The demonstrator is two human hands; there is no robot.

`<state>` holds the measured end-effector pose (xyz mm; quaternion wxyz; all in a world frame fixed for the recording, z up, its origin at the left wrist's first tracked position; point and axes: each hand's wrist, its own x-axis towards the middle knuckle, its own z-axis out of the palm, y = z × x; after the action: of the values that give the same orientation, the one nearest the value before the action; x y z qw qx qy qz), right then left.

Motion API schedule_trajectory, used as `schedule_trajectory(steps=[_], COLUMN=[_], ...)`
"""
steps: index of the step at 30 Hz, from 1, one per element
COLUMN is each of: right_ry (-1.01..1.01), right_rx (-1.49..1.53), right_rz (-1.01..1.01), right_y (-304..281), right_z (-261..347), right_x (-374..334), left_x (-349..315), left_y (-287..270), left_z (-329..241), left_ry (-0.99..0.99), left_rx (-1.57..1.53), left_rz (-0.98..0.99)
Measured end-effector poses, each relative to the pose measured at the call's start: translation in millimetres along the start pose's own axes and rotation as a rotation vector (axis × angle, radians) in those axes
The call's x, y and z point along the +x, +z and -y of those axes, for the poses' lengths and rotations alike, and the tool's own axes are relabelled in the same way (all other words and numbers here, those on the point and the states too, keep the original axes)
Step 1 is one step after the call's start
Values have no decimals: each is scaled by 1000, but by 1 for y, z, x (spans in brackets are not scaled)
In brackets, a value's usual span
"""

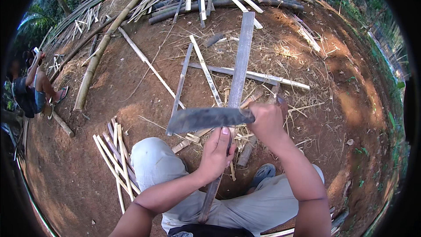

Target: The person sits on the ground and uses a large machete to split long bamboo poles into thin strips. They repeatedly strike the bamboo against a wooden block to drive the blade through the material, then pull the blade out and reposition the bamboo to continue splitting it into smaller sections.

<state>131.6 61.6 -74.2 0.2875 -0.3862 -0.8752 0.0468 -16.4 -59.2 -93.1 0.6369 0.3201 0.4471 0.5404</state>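
My right hand (268, 120) is closed round the handle of a machete. Its broad dark blade (201, 120) points left and lies crosswise over a long, flat bamboo strip (241, 61). Just below the blade, my left hand (215, 152) grips the strip, its thumb on top close to the blade. From there the strip slants down between my legs toward my waist, while its far end reaches away over the ground. The blade hides part of the strip, so I cannot tell how deeply they touch. Brown wood (280, 102) shows just beyond my right hand.
Split bamboo strips (115, 160) lie beside my left knee. Curly shavings (289, 52) and loose strips cover the dirt ahead. Bamboo poles (228, 3) are piled at the back, and a long pole (103, 46) lies at left. Another person (33, 83) sits at far left.
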Motion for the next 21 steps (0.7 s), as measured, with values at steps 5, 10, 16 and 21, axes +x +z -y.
schedule_trajectory(steps=[5,10,16,21], right_ry=[124,388,239,284], right_rx=[-178,-254,-259,-241], right_rz=[-78,-138,-163,-171], right_y=[-6,-37,-38,-43], right_z=[-49,-86,-57,-79], right_x=[19,42,32,53], left_x=[6,-1,4,-5], left_y=[6,16,12,15], left_z=[-2,-2,-1,3], left_ry=[-38,-27,-61,-76], left_rx=[-40,-34,-93,-84], left_rz=[28,103,120,110])
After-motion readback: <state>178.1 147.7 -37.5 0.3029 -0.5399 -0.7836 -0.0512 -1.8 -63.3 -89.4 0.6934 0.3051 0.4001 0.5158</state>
